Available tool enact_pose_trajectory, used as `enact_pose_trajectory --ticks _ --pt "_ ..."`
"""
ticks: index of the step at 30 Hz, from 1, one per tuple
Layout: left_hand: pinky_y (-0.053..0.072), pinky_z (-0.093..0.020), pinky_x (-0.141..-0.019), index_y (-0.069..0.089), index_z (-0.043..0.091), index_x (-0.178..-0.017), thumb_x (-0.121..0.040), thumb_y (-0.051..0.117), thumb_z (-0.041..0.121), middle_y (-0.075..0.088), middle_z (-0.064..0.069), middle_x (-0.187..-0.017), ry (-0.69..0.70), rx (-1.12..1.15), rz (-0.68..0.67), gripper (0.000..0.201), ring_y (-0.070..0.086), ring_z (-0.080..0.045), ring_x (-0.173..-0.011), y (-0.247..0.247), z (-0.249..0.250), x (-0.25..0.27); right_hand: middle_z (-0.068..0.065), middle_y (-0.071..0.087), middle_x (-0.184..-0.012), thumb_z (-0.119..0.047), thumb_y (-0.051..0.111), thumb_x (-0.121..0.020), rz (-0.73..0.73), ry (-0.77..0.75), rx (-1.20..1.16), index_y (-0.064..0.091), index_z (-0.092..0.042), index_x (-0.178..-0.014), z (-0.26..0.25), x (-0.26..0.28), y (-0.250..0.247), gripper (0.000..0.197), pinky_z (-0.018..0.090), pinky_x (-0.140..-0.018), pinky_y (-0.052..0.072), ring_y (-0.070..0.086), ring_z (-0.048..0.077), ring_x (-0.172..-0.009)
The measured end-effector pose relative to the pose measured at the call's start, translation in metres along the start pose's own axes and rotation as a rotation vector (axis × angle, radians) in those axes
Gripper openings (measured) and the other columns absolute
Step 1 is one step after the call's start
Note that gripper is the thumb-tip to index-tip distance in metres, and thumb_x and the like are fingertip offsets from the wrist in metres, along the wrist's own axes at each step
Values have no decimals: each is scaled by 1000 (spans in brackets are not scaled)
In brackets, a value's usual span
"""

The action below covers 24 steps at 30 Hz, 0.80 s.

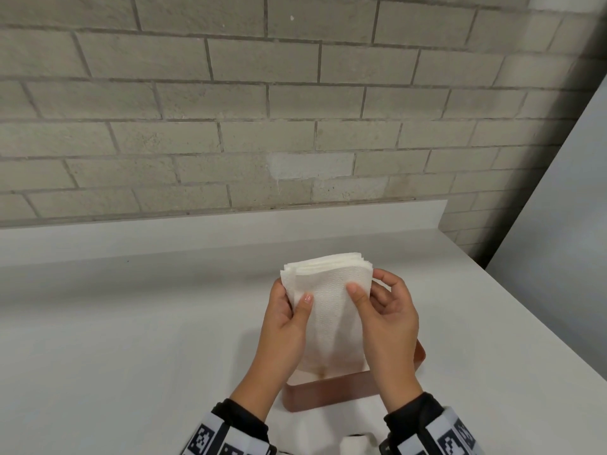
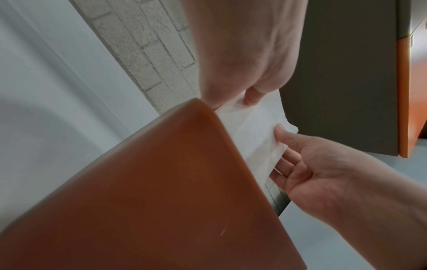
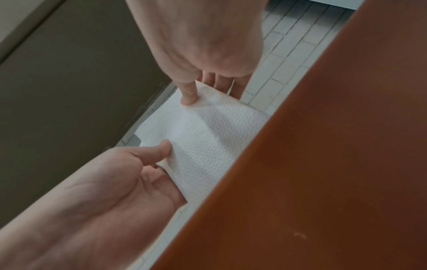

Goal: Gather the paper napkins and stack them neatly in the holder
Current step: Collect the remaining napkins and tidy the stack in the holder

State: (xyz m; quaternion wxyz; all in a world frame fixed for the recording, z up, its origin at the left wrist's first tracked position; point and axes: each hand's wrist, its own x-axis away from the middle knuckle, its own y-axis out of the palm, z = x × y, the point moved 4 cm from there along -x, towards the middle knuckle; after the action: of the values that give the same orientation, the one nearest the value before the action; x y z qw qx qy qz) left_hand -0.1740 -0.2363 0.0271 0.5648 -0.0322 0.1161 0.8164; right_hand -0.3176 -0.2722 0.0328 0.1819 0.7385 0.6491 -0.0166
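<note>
A stack of white paper napkins (image 1: 328, 290) stands upright, its lower end inside the brown holder (image 1: 328, 392) on the white table. My left hand (image 1: 292, 300) grips the stack's left edge, thumb on the front face. My right hand (image 1: 371, 290) grips the right edge the same way, fingers behind. The top edges of the napkins fan slightly and are not flush. In the left wrist view the holder (image 2: 161, 191) fills the foreground, with the napkins (image 2: 254, 131) rising behind its wall. The right wrist view shows the napkins (image 3: 208, 131) and the holder (image 3: 323, 164) too.
The white table (image 1: 131, 323) runs to a grey brick wall (image 1: 230, 126) at the back. A pale panel (image 1: 558, 224) slants along the right side. A small white object (image 1: 356, 443) lies at the near edge between my sleeves. A dark panel (image 2: 342, 73) shows in the wrist views.
</note>
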Motion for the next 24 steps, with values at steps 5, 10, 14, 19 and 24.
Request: enact_pose_trajectory --ticks 5,10,14,19,24 --pt "49 -45 -97 57 32 -108 -97 45 20 68 4 -108 -47 24 -6 20 64 -14 -104 0 -2 0 -3 71 -84 -10 78 -76 93 -151 120 70 -23 -79 -2 2 -8 15 20 -75 53 67 13 -83" --pt "48 -43 -96 69 29 -100 -99 43 25 71 -4 -108 -159 150 -18 27 65 -22 -105 -4 -6 -3 -9 70 -80 -8 73 -80 -13 -102 104 68 -29 -75 4 -5 -10 22 15 -70 49 65 7 -75" --pt "48 -39 -89 73 23 -88 -98 45 23 73 -6 -98 -211 206 2 30 66 -21 -95 -7 -6 -7 -10 71 -86 -10 70 -82 -141 -60 100 67 -35 -75 5 -10 -11 26 15 -68 48 62 5 -73" --pt "48 -39 -83 71 15 -94 -97 48 15 72 -10 -95 -264 263 50 23 64 -24 -90 -11 -7 -12 -13 71 -95 -4 67 -82 -244 -47 75 67 -24 -77 2 -14 -11 21 14 -67 48 63 2 -75" --pt "49 -40 -81 70 12 -97 -94 49 8 71 -14 -94 -290 246 30 21 64 -27 -88 -10 -6 -12 -14 72 -96 -3 66 -83 -279 -13 84 63 -14 -81 3 -16 -11 11 20 -71 50 67 2 -84"
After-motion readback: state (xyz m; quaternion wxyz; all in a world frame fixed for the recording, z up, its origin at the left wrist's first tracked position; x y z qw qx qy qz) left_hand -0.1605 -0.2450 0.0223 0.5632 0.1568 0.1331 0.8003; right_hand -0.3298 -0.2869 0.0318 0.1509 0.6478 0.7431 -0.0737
